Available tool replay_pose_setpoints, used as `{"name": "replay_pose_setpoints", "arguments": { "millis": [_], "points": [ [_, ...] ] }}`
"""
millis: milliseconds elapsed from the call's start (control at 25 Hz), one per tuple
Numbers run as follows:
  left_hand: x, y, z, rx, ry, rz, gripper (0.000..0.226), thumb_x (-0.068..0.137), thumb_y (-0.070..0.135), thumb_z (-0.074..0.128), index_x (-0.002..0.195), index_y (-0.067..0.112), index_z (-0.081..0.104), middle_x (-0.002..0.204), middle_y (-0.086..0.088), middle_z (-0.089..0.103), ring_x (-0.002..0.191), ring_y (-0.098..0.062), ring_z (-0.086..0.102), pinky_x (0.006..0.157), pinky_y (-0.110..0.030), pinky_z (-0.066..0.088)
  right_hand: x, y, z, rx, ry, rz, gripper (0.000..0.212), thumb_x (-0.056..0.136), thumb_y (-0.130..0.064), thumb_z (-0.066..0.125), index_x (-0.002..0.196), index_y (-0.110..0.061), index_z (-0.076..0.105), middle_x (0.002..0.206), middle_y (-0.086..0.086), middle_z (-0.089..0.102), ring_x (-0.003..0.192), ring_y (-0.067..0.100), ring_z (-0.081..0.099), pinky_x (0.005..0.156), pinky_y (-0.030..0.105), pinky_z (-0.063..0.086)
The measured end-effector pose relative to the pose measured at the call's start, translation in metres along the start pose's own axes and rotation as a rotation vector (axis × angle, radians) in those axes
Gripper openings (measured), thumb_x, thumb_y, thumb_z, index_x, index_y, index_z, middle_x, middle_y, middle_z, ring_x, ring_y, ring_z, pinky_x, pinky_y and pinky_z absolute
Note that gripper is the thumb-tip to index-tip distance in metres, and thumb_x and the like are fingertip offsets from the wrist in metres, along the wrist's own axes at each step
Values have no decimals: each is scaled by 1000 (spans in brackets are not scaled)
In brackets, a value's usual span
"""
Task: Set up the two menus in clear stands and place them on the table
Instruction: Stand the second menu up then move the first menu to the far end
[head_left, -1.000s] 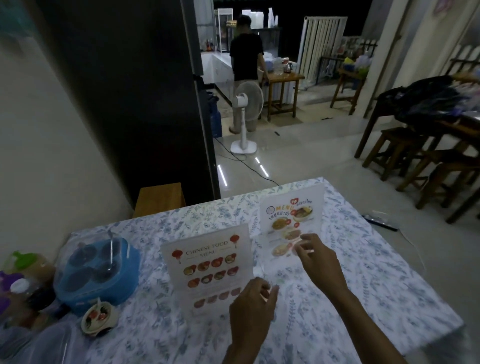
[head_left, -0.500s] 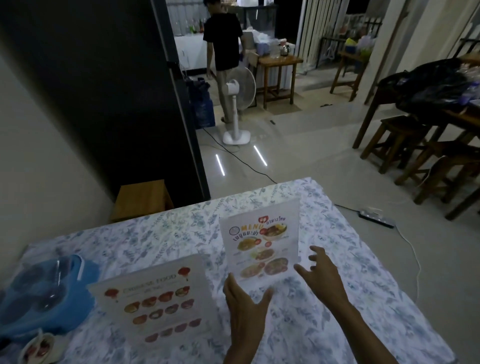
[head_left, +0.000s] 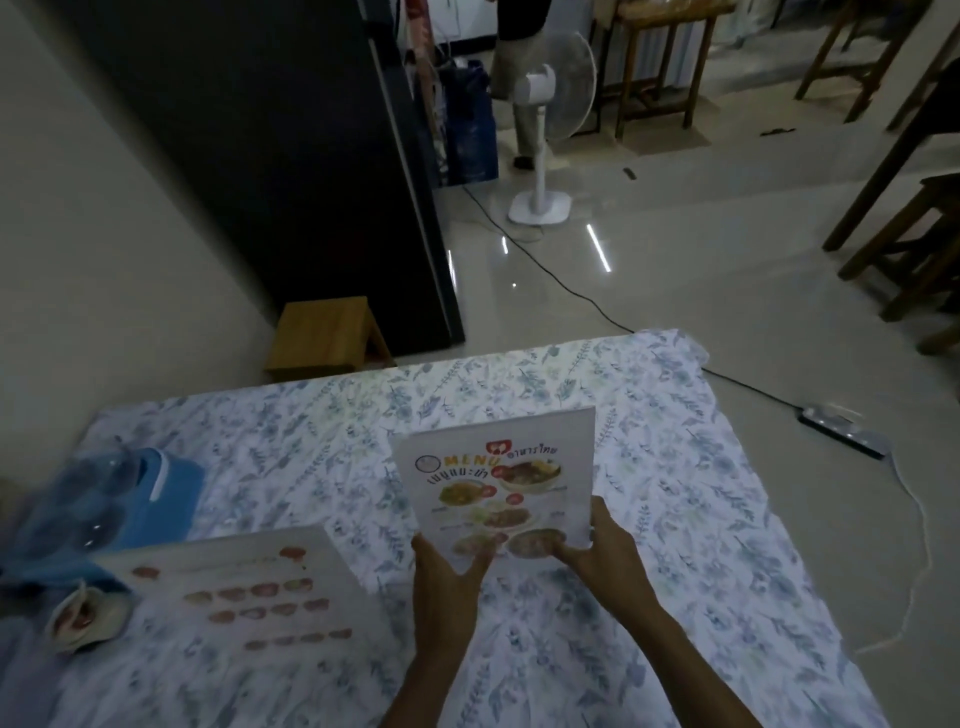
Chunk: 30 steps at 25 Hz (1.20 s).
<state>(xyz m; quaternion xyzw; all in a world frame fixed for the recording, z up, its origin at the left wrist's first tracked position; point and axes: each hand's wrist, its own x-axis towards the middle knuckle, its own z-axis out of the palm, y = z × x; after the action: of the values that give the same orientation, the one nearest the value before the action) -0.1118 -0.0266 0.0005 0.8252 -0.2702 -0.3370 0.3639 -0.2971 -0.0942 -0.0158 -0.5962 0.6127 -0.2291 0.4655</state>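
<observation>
A Thai food menu in a clear stand (head_left: 496, 478) stands upright near the middle of the floral-clothed table (head_left: 675, 467). My left hand (head_left: 447, 587) grips its bottom left corner, thumb and fingers spread over the front. At its bottom right corner my right hand (head_left: 597, 556) holds the edge. The Chinese food menu in its clear stand (head_left: 249, 597) stands to the left, blurred, with neither hand on it.
A blue container with a clear lid (head_left: 104, 509) and a small cup (head_left: 85, 616) sit at the table's left. Beyond the table are a wooden stool (head_left: 324, 338), a dark cabinet (head_left: 291, 156), a white floor fan (head_left: 543, 119), a power strip (head_left: 841, 431) and wooden tables.
My view has dropped and shifted right. Both hands have closed in on the bottom corners of the Thai menu stand; earlier the right hand was apart from it. A person at the back has moved away.
</observation>
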Motion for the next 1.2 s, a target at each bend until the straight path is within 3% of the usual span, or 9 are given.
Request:
{"name": "replay_pose_setpoints", "arguments": {
  "millis": [200, 320, 480, 640, 880, 1040, 1200],
  "points": [
    [-1, 4, -7, 38, -51, 34, 96, 78, 43, 79, 149, 5, 26, 142, -16, 55, 123, -33, 58, 94, -39, 53, -3, 2, 0, -49, 27, -30, 63, 79, -44, 77, 133, -23, 51, 119, -3, 71, 102, 14, 68, 77, 24, 57],
    [-1, 8, -11, 77, -105, 91, 79, 84, 38, 75, 144, 6, 34, 136, -15, 59, 117, -33, 61, 91, -39, 54, -16, -6, -15, -55, 53, -46, 62, 80, -42, 77, 134, -23, 52, 119, -6, 70, 101, 7, 67, 71, 9, 51],
    [2, 45, -2, 68, -240, 285, 67, 86, 46, 70, 138, 15, 42, 129, -8, 64, 109, -25, 66, 87, -43, 59, -32, -27, -67, -87, 178, -76, 63, 79, -51, 73, 134, -31, 51, 119, -16, 67, 100, 3, 65, 70, 6, 46],
    [4, 108, 20, 12, -360, 481, 41, 90, 46, 66, 123, 26, 51, 122, 0, 69, 102, -14, 67, 85, -39, 60, -22, -53, -137, -158, 291, -135, 62, 80, -49, 73, 134, -27, 53, 121, -10, 68, 101, 6, 63, 71, 6, 43],
    [43, 216, 81, -13, -414, 623, 41, 94, 38, 63, 131, 22, 56, 122, 4, 68, 104, -12, 66, 91, -29, 55, 68, -68, -237, -225, 306, -238, 62, 85, -55, 64, 138, -27, 47, 132, -7, 63, 113, 13, 61, 88, 27, 51],
    [90, 256, 125, 82, -336, 639, 32, 94, 34, 65, 115, 11, 59, 99, 0, 68, 81, -9, 61, 64, -8, 47, 155, -63, -269, -232, 206, -245, 62, 86, -55, 61, 138, -24, 47, 135, -2, 62, 118, 22, 62, 90, 27, 48],
    [144, 263, 166, 116, -298, 579, 31, 93, 32, 67, 117, 13, 62, 108, -5, 73, 92, -17, 68, 82, -34, 59, 236, -46, -270, -238, 114, -234, 60, 87, -50, 63, 137, -20, 48, 132, 3, 64, 117, 25, 64, 88, 27, 48]
  ]
}}
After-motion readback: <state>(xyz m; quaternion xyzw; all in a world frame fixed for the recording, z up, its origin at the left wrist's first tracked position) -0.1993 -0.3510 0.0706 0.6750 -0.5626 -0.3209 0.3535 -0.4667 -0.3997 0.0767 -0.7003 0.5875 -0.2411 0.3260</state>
